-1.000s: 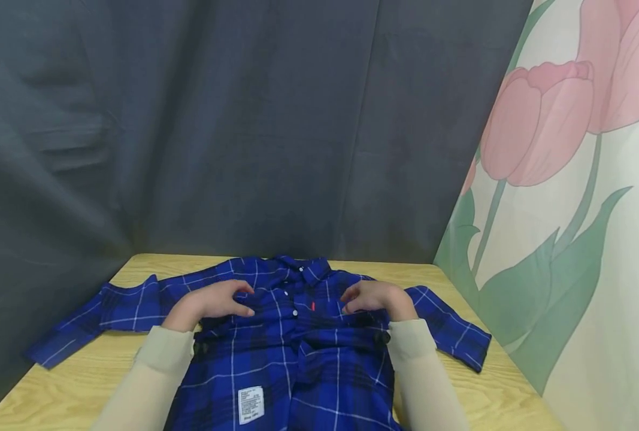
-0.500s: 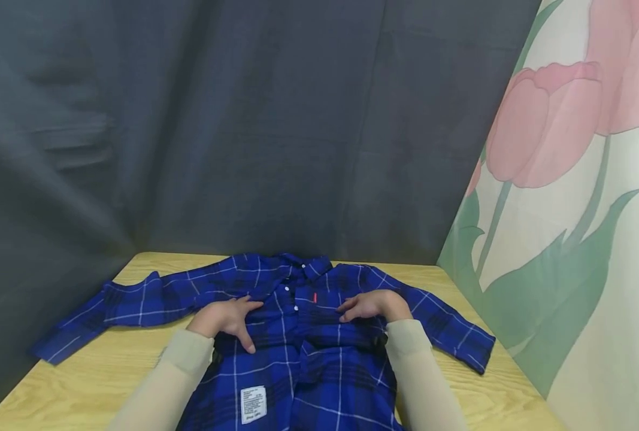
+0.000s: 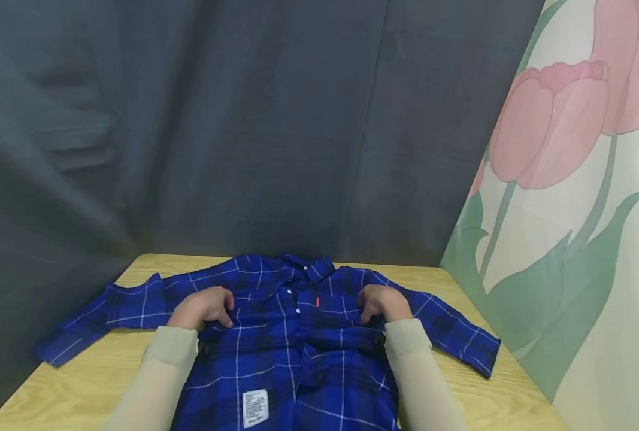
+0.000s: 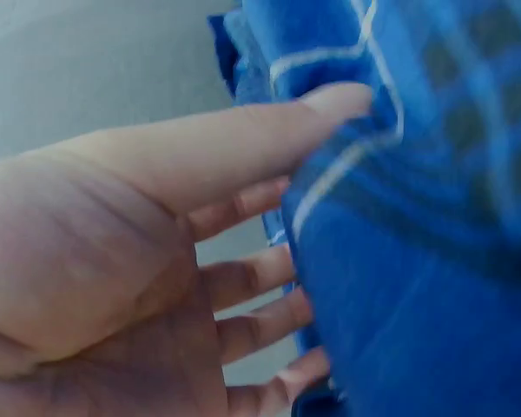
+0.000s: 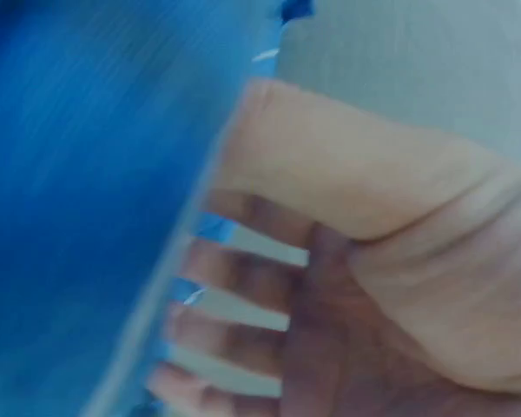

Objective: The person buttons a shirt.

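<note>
A blue plaid button-up shirt (image 3: 262, 359) lies front up on a wooden table, collar (image 3: 308, 269) at the far side and sleeves spread outward. My left hand (image 3: 206, 305) grips its left side below the armpit. In the left wrist view the thumb (image 4: 243, 143) presses on top of the cloth while the other fingers go behind its edge. On the opposite side my right hand (image 3: 381, 302) holds the shirt's edge, fingers (image 5: 243, 269) partly hidden behind the blue cloth in the right wrist view. White buttons run down the front, and a printed label (image 3: 255, 408) shows near the bottom.
The pale wood table (image 3: 82, 383) shows on both sides of the shirt. A dark curtain (image 3: 265, 131) hangs along the back and left. To the right stands a wall (image 3: 610, 335) painted with pink tulips.
Both hands hovered over the chest at first. The left hand then came down spread on the cloth and moved left to the edge; the right shifted slightly right. Both now grip the shirt's sides.
</note>
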